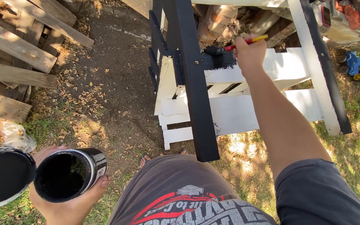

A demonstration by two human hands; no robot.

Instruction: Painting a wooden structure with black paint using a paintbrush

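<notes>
The right hand (250, 53) grips a red paintbrush (246, 41) at the top middle, on the wooden frame (238, 112). The left hand (69, 200) holds the open paint can (67, 175), lower left. Some boards are black; many are still white, so I think lots is left.

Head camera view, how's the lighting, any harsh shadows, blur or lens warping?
Head view: hard sunlight, dappled leaf shadows across the grass and dirt; the white wooden frame glares brightly; the open paint can in the left hand reads solid black inside; focus is sharp; wide-angle stretching at edges; the right hand holds a brush.
</notes>
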